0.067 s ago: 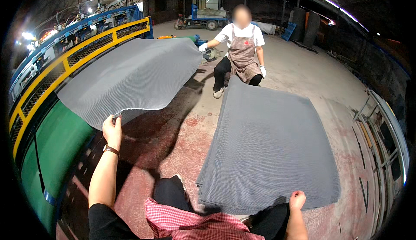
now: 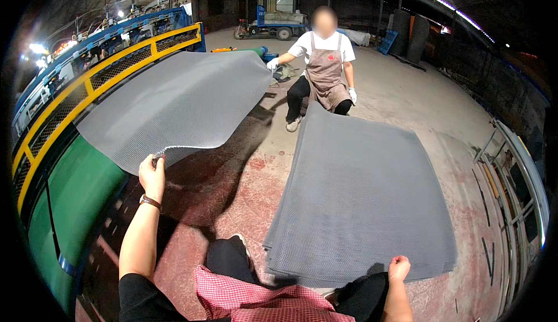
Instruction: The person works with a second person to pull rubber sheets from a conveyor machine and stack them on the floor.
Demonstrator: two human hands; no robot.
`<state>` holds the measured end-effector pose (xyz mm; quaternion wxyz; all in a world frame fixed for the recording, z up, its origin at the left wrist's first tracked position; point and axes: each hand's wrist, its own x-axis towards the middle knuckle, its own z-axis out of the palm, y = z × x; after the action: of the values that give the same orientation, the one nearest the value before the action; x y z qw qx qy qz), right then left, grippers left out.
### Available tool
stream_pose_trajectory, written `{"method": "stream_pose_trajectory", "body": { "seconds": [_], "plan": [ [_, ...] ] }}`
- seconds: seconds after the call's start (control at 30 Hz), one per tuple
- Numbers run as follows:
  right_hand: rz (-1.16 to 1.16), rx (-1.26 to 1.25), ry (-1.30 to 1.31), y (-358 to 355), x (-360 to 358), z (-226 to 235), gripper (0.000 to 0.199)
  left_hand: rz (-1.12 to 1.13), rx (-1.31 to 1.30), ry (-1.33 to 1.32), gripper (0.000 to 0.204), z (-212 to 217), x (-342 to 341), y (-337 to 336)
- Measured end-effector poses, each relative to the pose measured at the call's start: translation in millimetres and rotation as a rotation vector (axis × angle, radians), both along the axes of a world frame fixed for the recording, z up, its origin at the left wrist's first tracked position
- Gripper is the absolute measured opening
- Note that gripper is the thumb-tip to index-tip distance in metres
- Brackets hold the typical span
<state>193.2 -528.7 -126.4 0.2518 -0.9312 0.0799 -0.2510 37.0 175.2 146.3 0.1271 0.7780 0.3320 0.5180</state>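
Note:
My left hand point(image 2: 152, 172) pinches the near edge of a large grey textured mat sheet point(image 2: 186, 98). The sheet slopes from the machine on the left, and its front edge curls up beside my fingers. At its far corner, a co-worker's white-gloved hand point(image 2: 272, 64) holds the same sheet. To the right, a pile of similar grey mats point(image 2: 366, 200) lies on the floor, edges slightly uneven. My right hand point(image 2: 399, 268) hovers by the pile's near edge, fingers curled closed with nothing visible in them.
A yellow guard rail point(image 2: 90, 86) runs along the machine, above a green roller or belt point(image 2: 75, 200). The co-worker point(image 2: 325, 60) is at the pile's far end. A metal frame point(image 2: 511, 205) stands at the right. Farther back is a blue cart point(image 2: 279, 22).
My left hand has shifted very slightly to the right, still pinching the mat sheet. The right hand, the pile and the co-worker look unmoved.

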Motion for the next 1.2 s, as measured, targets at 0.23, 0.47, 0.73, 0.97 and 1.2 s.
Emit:
{"method": "stream_pose_trajectory", "body": {
  "seconds": [0.23,0.47,0.73,0.97,1.2],
  "plan": [
    [0.045,0.064,-0.026,2.5,1.6,0.3,0.009,-0.152,-0.116,-0.059,0.032,-12.8,13.6,-18.7],
    [0.024,0.109,0.009,24.9,-9.4,31.4,0.009,-0.162,0.148,0.072,0.030,-7.9,18.8,-65.2],
    [0.008,0.080,-0.009,9.6,-3.2,14.1,0.009,-0.225,0.212,0.113,0.022,-9.2,29.2,-111.0],
    [0.124,0.177,-0.069,77.9,-29.1,77.8,0.003,-0.222,0.223,0.085,0.018,-16.4,35.6,-142.6],
    [0.453,1.281,0.655,197.3,-7.9,107.7,0.015,-0.295,0.136,0.068,0.010,-19.9,43.5,-177.8]
  ]
}}
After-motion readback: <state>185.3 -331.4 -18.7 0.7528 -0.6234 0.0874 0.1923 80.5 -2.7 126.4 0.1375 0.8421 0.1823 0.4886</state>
